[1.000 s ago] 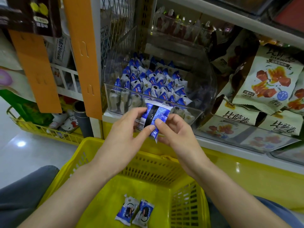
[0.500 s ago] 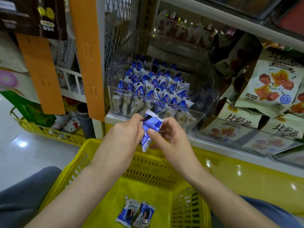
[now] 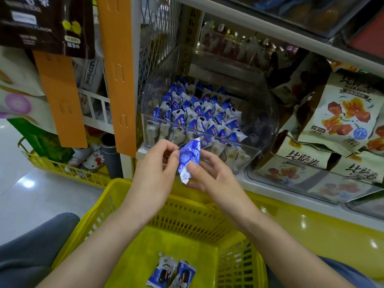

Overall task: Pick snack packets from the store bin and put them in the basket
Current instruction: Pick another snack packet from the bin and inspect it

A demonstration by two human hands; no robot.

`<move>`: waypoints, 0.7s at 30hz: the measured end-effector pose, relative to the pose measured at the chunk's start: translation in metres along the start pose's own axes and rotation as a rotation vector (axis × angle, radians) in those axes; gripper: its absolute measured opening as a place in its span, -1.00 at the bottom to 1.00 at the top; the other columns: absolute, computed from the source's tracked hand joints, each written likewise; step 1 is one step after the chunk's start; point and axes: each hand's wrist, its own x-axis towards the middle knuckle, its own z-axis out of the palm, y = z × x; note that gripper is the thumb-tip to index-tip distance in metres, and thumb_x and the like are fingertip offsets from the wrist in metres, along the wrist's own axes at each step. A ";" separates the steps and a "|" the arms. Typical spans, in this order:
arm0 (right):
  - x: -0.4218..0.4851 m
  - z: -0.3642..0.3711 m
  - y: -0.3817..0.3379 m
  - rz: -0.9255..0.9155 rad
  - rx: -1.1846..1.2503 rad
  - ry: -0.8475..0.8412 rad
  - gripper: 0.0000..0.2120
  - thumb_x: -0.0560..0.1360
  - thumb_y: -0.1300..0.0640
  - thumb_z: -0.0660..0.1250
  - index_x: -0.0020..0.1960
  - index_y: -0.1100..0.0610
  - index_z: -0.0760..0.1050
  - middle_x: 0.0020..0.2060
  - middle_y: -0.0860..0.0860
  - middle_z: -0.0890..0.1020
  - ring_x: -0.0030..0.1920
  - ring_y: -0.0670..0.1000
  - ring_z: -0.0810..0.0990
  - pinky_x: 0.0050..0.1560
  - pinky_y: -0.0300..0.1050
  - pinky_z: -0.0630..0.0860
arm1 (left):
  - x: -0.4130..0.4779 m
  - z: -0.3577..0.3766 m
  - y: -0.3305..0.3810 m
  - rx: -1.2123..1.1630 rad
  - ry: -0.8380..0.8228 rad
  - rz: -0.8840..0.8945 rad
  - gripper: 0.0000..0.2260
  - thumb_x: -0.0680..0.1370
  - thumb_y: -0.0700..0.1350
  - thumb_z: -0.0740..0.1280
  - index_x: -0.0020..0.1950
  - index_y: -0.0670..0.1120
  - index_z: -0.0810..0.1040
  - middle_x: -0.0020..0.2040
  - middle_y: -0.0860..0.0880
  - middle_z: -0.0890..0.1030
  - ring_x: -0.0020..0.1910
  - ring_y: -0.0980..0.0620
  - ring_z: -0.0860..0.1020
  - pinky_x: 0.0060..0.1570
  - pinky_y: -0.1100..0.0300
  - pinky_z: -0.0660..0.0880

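Note:
A blue and white snack packet [image 3: 189, 157] is held between both hands, just in front of the clear store bin [image 3: 268, 121]. My left hand [image 3: 154, 175] pinches its upper left edge. My right hand [image 3: 209, 173] grips its lower part, thumb on the front. The bin on the shelf holds several more blue and white packets [image 3: 199, 115]. Below my hands sits the yellow basket [image 3: 116, 204], and two packets [image 3: 171, 274] lie on its floor.
Tan snack bags [image 3: 351, 115] lean on the shelf right of the bin. An orange shelf upright [image 3: 116, 75] and a hanging orange strip [image 3: 60, 96] stand at left. A second yellow basket [image 3: 62, 169] with goods sits on the floor at left. My grey-trousered knee [image 3: 31, 250] is lower left.
The packet has been turned in my hands from flat and face-on to edge-up and crumpled. Both hands stayed in front of the bin above the basket.

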 end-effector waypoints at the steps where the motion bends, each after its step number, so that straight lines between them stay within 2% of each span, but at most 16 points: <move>1: 0.001 0.000 -0.001 -0.004 0.007 -0.005 -0.66 0.54 0.20 0.24 0.30 0.14 0.38 0.08 -0.01 0.60 -0.08 -0.18 0.62 -0.09 -0.24 0.59 | 0.000 -0.001 0.001 0.023 0.001 0.019 -0.85 0.57 -0.17 0.24 -0.18 0.03 0.45 -0.33 0.12 0.54 -0.34 0.30 0.48 -0.35 0.48 0.35; 3: 0.002 0.001 -0.001 -0.005 0.018 -0.020 -0.77 0.57 0.23 0.18 0.19 0.10 0.48 -0.05 -0.03 0.64 -0.12 -0.14 0.61 -0.11 -0.21 0.60 | 0.000 -0.003 0.001 0.052 0.008 0.040 -0.87 0.55 -0.19 0.26 -0.15 0.03 0.47 -0.31 0.11 0.55 -0.34 0.32 0.48 -0.36 0.52 0.35; 6: 0.005 0.001 0.000 -0.009 -0.035 -0.025 -0.74 0.56 0.25 0.13 0.04 0.00 0.54 -0.14 -0.05 0.65 -0.16 -0.11 0.58 -0.16 -0.20 0.59 | -0.001 -0.005 0.001 0.093 0.020 0.055 -0.87 0.55 -0.19 0.26 -0.05 0.05 0.43 -0.29 0.13 0.54 -0.27 0.30 0.51 -0.33 0.47 0.39; 10: 0.006 0.001 0.002 -0.055 -0.195 -0.058 -0.71 0.56 0.22 0.15 -0.02 -0.13 0.54 -0.20 -0.20 0.66 -0.16 -0.22 0.58 -0.15 -0.33 0.52 | -0.002 -0.007 -0.001 0.172 0.034 0.094 -0.93 0.57 -0.14 0.24 0.00 0.00 0.49 -0.29 0.13 0.56 -0.27 0.18 0.55 -0.23 0.18 0.46; 14: 0.005 0.003 0.002 -0.155 -0.201 -0.092 -0.77 0.49 0.18 0.22 0.03 -0.11 0.51 -0.17 -0.28 0.64 -0.18 -0.30 0.56 -0.20 -0.46 0.43 | 0.002 -0.011 0.001 0.134 0.092 0.043 -0.84 0.59 -0.19 0.18 -0.04 -0.03 0.55 -0.22 -0.03 0.63 -0.22 -0.01 0.59 -0.15 -0.02 0.53; 16: 0.006 0.003 0.003 -0.207 -0.209 -0.038 -0.74 0.44 0.08 0.31 0.10 -0.14 0.46 -0.06 -0.29 0.63 -0.08 -0.27 0.58 -0.11 -0.41 0.46 | 0.002 -0.014 0.005 0.082 0.047 0.048 -0.82 0.60 -0.17 0.16 -0.02 -0.01 0.56 -0.17 0.03 0.64 -0.17 0.07 0.60 -0.10 0.10 0.54; 18: 0.006 0.001 0.006 -0.239 -0.259 0.100 -0.62 0.39 -0.06 0.43 0.14 -0.19 0.38 0.00 -0.22 0.60 -0.04 -0.20 0.57 -0.01 -0.27 0.51 | -0.001 -0.012 0.011 -0.093 -0.085 0.000 -0.85 0.59 -0.08 0.18 0.02 0.10 0.52 -0.12 0.14 0.63 -0.13 0.27 0.57 -0.12 0.41 0.47; 19: 0.006 0.001 0.006 -0.244 -0.297 0.167 -0.56 0.34 -0.11 0.44 0.14 -0.21 0.33 0.00 -0.19 0.57 -0.05 -0.16 0.56 0.01 -0.22 0.52 | -0.002 -0.009 0.015 -0.224 -0.169 -0.066 -0.88 0.57 -0.05 0.21 0.05 0.13 0.49 -0.09 0.17 0.62 -0.12 0.34 0.55 -0.14 0.49 0.44; 21: 0.006 0.001 0.007 -0.266 -0.396 0.225 -0.48 0.31 -0.07 0.45 0.15 -0.23 0.26 0.02 -0.21 0.51 -0.03 -0.17 0.52 0.05 -0.22 0.50 | -0.004 -0.003 0.016 -0.379 -0.264 -0.147 -0.82 0.53 -0.08 0.28 0.12 0.09 0.46 -0.09 0.18 0.61 -0.15 0.33 0.55 -0.18 0.43 0.45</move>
